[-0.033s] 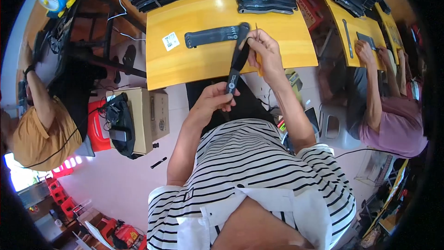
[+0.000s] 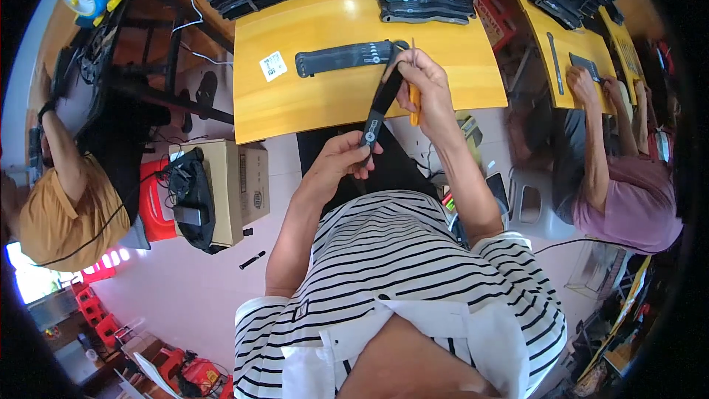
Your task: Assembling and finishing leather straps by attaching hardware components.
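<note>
A black strap (image 2: 377,112) runs from the left hand (image 2: 341,157) toward one o'clock, meeting the right hand (image 2: 428,87), seemingly stretched to stay straight; flat straps (image 2: 340,60) lie on the desk (image 2: 288,114) at the left hand's twelve o'clock, probably for easy reach. Left fingers pinch its lower end; right fingers close on its upper part (and an orange-handled tool (image 2: 415,106)).
</note>
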Demonstrator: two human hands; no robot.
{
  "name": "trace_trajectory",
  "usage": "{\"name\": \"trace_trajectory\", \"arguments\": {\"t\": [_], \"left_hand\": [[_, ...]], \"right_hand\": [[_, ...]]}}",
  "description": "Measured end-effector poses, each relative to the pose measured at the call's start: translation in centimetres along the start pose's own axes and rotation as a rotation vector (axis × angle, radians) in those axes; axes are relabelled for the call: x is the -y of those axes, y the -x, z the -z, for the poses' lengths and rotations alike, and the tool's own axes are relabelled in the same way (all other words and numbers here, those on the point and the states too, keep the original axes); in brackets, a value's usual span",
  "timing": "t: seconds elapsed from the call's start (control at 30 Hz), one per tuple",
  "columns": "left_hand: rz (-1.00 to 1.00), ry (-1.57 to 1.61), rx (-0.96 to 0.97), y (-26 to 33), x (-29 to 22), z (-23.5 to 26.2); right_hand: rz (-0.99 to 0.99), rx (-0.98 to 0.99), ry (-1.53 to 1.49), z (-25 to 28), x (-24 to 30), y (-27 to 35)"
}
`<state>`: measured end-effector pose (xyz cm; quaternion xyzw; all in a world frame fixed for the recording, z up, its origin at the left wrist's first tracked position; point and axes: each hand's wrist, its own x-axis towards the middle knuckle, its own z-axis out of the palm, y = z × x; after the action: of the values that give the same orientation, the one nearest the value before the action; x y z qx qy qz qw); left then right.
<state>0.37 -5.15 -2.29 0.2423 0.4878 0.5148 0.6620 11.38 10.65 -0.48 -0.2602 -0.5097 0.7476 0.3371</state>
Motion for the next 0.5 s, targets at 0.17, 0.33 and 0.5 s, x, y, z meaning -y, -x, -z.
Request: {"name": "trace_trajectory", "arguments": {"t": [0.17,0.33,0.5], "left_hand": [[-0.054,-0.028,-0.014,-0.1,-0.6,-1.1],[-0.009,-0.165,0.072,1.2,-0.6,-1.8],[0.057,-0.118,0.086,3.0,0.4,-0.9]], "right_hand": [[0.119,-0.242,-0.117,0.8,-0.1,-0.2],[0.386,-0.683,0.100,9.1,0.6,-4.8],[0.473,-0.872,0.191,16.7,1.2,-8.1]]}}
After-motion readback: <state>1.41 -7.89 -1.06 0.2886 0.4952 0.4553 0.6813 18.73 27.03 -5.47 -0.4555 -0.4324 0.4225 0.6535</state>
